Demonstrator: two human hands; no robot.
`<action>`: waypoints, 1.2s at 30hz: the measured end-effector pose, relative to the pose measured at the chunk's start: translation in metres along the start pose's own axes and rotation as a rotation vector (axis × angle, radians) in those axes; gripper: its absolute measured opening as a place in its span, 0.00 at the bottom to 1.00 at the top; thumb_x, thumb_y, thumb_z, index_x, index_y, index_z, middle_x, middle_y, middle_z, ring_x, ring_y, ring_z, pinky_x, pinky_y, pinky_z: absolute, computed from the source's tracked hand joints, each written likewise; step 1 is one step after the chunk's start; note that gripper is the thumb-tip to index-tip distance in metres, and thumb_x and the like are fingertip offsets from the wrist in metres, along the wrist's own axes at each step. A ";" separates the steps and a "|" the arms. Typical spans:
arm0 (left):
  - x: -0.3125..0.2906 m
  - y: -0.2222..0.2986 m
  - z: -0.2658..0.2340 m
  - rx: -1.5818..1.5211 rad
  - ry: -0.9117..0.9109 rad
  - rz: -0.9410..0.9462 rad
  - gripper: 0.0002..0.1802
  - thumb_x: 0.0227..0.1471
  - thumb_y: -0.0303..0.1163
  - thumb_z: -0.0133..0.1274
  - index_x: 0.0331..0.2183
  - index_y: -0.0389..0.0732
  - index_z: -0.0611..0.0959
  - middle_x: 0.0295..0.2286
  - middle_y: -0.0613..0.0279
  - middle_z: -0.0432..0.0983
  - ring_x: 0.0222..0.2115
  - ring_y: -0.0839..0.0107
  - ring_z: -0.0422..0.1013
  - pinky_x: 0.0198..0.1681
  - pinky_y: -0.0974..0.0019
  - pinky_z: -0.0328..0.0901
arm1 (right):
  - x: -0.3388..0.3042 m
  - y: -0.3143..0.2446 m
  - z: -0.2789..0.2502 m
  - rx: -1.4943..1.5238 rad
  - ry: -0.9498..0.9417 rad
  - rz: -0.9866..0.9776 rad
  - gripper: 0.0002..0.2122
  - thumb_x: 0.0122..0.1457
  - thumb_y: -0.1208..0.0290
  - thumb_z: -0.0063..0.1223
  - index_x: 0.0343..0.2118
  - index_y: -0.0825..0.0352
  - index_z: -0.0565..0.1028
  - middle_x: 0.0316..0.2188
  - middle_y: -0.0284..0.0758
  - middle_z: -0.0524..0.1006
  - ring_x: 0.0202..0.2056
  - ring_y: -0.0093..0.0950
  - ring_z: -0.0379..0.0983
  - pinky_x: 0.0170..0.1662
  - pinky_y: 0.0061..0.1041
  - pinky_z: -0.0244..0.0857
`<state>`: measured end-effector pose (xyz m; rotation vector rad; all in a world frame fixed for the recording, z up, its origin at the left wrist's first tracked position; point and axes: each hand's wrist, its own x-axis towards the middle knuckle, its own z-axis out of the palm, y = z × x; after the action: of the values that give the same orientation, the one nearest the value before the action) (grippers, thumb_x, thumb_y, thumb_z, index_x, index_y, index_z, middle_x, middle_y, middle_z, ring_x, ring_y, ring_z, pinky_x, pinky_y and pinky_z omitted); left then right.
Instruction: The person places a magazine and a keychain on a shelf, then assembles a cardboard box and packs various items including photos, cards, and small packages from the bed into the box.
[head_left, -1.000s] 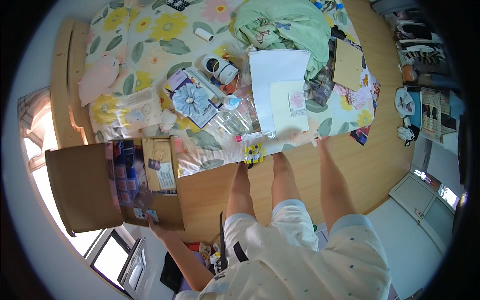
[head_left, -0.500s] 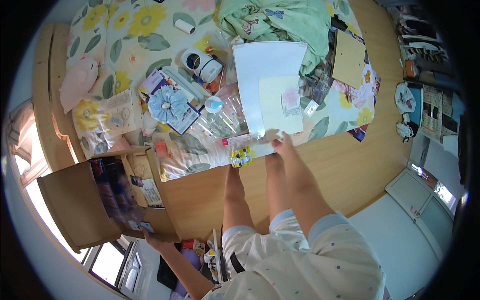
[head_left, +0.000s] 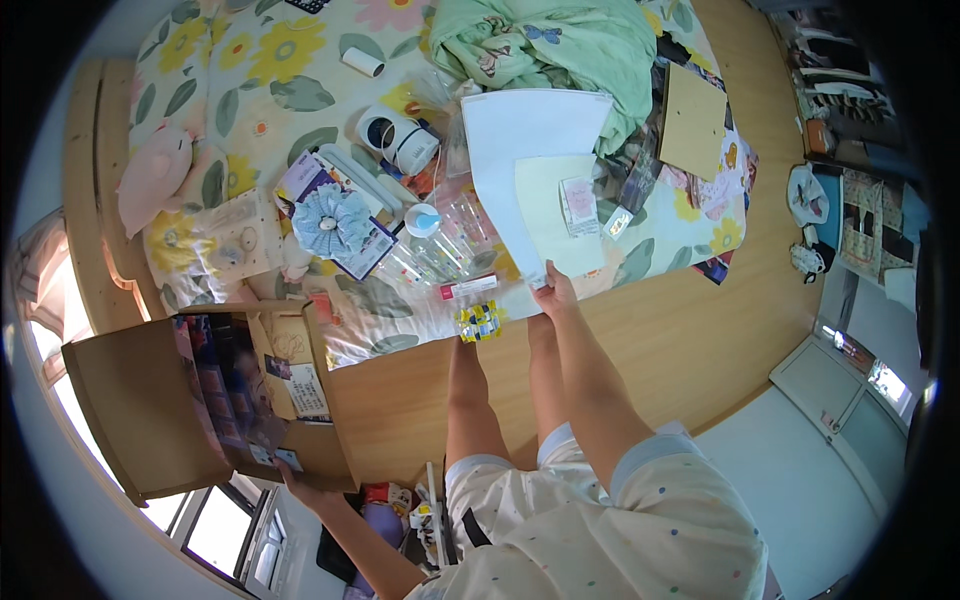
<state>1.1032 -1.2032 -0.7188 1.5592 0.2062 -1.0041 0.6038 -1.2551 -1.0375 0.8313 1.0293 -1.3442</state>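
My left hand (head_left: 307,490) grips the near wall of an open cardboard box (head_left: 325,465), its thumb or fingertips reaching inside beside a small pale card (head_left: 286,459). Inside the box are dark printed packages (head_left: 215,385) and a handwritten paper (head_left: 306,390). My right hand (head_left: 555,292) pinches the lower corner of a large white sheet (head_left: 510,130) at the bed's near edge. On that sheet lies a cream paper (head_left: 540,200), bearing a small pink-printed card (head_left: 578,205).
On the flowered bed, left of the sheet, are a clear bottle with a blue-and-white top (head_left: 422,221), a blue scrunchie (head_left: 331,222), a white camera-like device (head_left: 400,140) and a yellow-wrapped packet (head_left: 480,321). A green blanket (head_left: 560,60) and brown board (head_left: 693,122) lie beyond.
My right hand has moved slightly left, and its spread fingers have closed on the paper's corner. The box, still in my left hand, has shifted a little left and down in view.
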 end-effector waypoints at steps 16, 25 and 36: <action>0.007 0.002 -0.012 -0.117 -0.083 -0.051 0.34 0.57 0.51 0.52 0.58 0.41 0.67 0.55 0.57 0.67 0.54 0.56 0.64 0.58 0.51 0.59 | -0.214 -0.090 0.056 -0.385 -0.061 -0.258 0.09 0.67 0.64 0.46 0.37 0.65 0.72 0.23 0.31 0.73 0.23 0.20 0.69 0.26 0.19 0.68; -0.013 -0.004 -0.031 -0.118 -0.064 -0.006 0.31 0.58 0.49 0.52 0.56 0.40 0.68 0.53 0.56 0.70 0.53 0.56 0.66 0.57 0.53 0.60 | -0.079 -0.160 0.195 -0.302 -0.268 -0.421 0.09 0.66 0.67 0.48 0.41 0.66 0.74 0.33 0.31 0.79 0.38 0.25 0.76 0.44 0.28 0.69; -0.074 -0.019 -0.052 -0.193 0.257 -0.076 0.32 0.55 0.51 0.56 0.54 0.40 0.70 0.48 0.56 0.72 0.48 0.58 0.69 0.53 0.55 0.64 | 0.059 -0.110 0.251 -0.581 0.306 -0.413 0.12 0.59 0.69 0.58 0.44 0.62 0.72 0.30 0.34 0.74 0.32 0.26 0.71 0.37 0.29 0.68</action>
<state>1.0702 -1.1233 -0.6859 1.5084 0.5293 -0.8137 0.5183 -1.5179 -0.9931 0.3958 1.7989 -1.1657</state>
